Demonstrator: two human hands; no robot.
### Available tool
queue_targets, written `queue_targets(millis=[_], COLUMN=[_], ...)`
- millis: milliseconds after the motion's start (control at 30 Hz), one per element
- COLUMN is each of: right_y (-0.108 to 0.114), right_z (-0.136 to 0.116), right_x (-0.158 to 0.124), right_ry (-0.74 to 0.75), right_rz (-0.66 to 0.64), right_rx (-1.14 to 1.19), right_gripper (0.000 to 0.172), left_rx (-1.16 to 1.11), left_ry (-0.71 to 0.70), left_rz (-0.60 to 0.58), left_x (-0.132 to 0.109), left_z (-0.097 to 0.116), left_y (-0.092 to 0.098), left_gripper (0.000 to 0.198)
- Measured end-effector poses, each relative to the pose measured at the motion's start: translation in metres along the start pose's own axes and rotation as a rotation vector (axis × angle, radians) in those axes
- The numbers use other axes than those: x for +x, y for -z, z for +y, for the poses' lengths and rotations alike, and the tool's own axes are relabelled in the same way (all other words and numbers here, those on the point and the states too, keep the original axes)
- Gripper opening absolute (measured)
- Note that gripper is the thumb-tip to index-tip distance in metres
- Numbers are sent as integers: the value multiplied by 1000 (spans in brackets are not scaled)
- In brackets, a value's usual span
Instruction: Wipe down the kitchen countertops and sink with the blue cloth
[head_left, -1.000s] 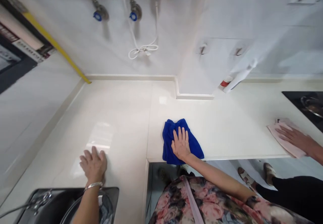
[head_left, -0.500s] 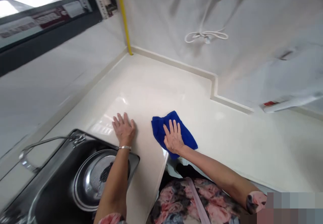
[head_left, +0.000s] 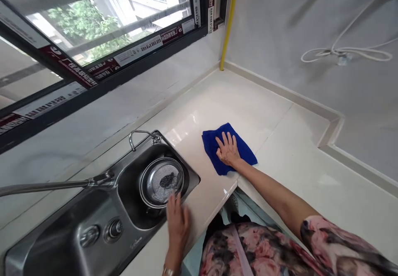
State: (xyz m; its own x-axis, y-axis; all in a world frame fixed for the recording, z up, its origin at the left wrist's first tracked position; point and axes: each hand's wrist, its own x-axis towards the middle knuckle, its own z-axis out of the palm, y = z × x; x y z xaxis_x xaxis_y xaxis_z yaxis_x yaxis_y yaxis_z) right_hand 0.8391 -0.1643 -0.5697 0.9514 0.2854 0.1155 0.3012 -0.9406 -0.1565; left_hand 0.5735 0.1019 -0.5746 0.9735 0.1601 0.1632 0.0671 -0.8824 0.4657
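Observation:
My right hand [head_left: 229,150] lies flat on a blue cloth [head_left: 245,153], fingers stretched and a little spread, pressing it to the counter. The cloth is spread over the pale, glossy countertop [head_left: 289,143], close to its inner corner. At the front rim of the sink [head_left: 137,222], my left hand [head_left: 178,220] is open and holds nothing. Its fingertips are slightly blurred and reach towards a round metal strainer [head_left: 152,184] in the sink's right bowl. A dark scouring pad [head_left: 168,179] and a clear, crumpled plastic piece [head_left: 163,194] sit in the strainer.
A long metal faucet [head_left: 62,187] reaches across the sink, and a smaller curved spout [head_left: 132,139] stands behind it. A yellow pipe [head_left: 229,23] rises at the corner. White cable [head_left: 345,54] hangs on the wall. Left is a dark-framed window [head_left: 130,66].
My left hand has moved off the countertop back to the sink's front rim. The cloth and right hand have shifted slightly away from the counter edge. The view has turned left, showing more sink and window.

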Motion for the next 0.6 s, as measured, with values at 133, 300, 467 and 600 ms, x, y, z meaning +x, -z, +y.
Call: queue_targets(millis=[133,300,467,600], right_y=[-6,-6,2,9], right_z=[-14,-44,-66,-69], right_x=[37,36,-23,-72], right_ry=[-47,13,299,502], right_rz=[8,-29,-44,-52], right_rx=[21,39,144,236], right_gripper=[67,66,62,62], left_rx=[128,227,252,250], left_ry=[414,588,573,558], left_rz=[103,137,173,174], left_x=[-72,-88,-83,-85], left_z=[-33,-31,-24,-26], left_y=[36,47,45,46], left_gripper=[64,71,70,73])
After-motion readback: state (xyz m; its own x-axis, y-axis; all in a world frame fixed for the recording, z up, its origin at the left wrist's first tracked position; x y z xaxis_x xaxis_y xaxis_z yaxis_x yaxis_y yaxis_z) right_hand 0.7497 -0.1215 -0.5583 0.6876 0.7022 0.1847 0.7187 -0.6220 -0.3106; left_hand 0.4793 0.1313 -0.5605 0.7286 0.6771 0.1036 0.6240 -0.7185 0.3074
